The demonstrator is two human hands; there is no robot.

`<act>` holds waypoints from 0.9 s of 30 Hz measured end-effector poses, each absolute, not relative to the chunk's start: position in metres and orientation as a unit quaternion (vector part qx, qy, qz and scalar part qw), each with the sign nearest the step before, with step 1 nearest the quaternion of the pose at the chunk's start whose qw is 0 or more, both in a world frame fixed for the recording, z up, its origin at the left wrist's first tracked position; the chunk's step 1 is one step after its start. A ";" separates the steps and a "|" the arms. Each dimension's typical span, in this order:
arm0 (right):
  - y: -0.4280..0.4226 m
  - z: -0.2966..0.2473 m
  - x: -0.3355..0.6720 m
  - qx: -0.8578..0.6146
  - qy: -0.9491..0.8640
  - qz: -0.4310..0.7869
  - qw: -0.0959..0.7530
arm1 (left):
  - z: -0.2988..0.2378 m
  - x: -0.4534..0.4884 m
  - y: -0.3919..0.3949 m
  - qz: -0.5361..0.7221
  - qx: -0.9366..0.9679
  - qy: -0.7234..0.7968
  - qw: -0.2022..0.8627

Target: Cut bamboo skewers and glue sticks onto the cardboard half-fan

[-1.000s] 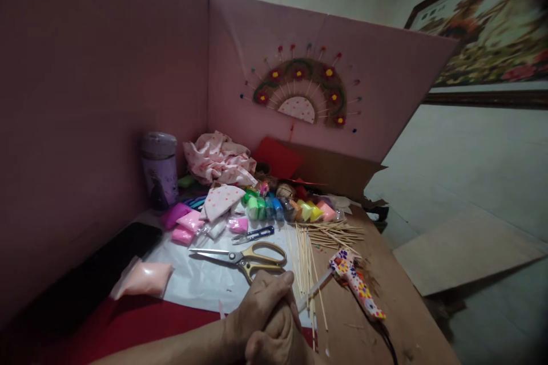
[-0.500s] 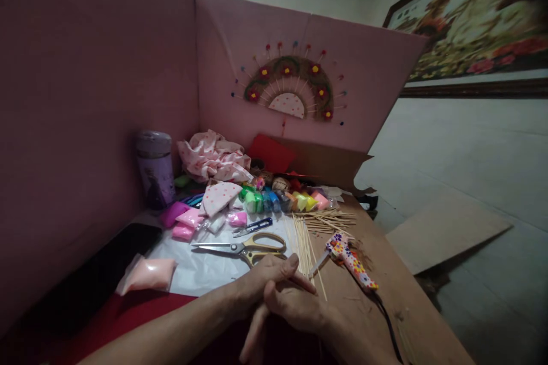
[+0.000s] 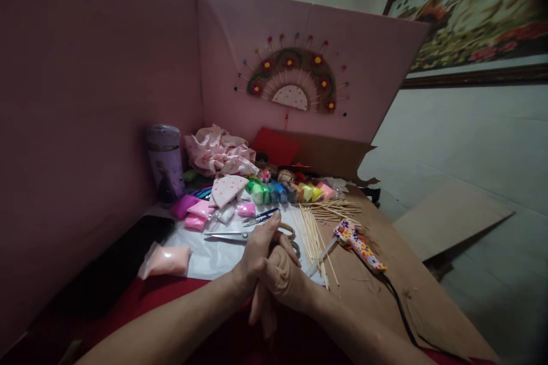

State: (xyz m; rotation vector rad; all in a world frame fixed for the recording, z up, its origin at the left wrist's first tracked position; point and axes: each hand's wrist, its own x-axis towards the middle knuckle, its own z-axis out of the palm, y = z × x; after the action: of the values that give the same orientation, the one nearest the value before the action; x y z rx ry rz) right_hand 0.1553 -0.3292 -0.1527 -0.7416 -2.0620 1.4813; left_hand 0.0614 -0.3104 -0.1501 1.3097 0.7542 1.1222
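Note:
My left hand (image 3: 256,250) and my right hand (image 3: 283,279) are pressed palm to palm over the near edge of the table. The left fingers lie across the top of the right hand. The right fingers point down and to the left. Whatever may be between the palms is hidden. Just beyond the hands lie gold-handled scissors (image 3: 233,235) on a white sheet (image 3: 205,259), partly covered by my left fingers. Loose bamboo sticks (image 3: 315,231) lie to the right of the hands. A patterned glue gun (image 3: 358,243) rests further right, its nozzle pointing at the sticks.
Small blue snips (image 3: 262,216), a row of coloured clay packs (image 3: 291,191), pink bags (image 3: 166,259), a black phone (image 3: 115,265), a purple bottle (image 3: 165,162) and spotted fabric (image 3: 218,151) crowd the back and left. Pink boards (image 3: 85,97) wall the table, one bearing a fan decoration (image 3: 293,82). The glue gun's cord (image 3: 402,311) trails right.
The hands slid against each other, the right one sliding forward then back under the left. They now sit slightly farther over the scissors. The view shifted a little.

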 end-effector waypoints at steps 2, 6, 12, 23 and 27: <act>-0.320 -0.166 0.155 -0.260 -0.718 0.595 0.250 | -0.150 0.063 -0.304 0.463 0.563 0.335 0.597; -0.303 -0.195 0.155 -0.254 -0.761 0.435 0.410 | -0.154 0.067 -0.293 0.453 0.577 0.335 0.591; -0.296 -0.200 0.165 -0.222 -0.810 0.147 0.523 | -0.171 0.067 -0.281 0.535 0.553 0.421 0.480; -0.297 -0.188 0.164 -0.370 -0.612 0.344 0.609 | -0.184 0.064 -0.273 0.433 0.698 0.535 0.195; -0.287 -0.178 0.165 -0.403 -0.565 0.364 0.621 | -0.185 0.061 -0.267 0.424 0.704 0.554 0.133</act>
State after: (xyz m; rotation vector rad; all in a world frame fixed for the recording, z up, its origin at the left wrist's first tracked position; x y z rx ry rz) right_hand 0.1655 -0.2872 -0.1784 -0.9268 -1.2987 0.8356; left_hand 0.0615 -0.2670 -0.1847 2.0430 1.6062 1.2291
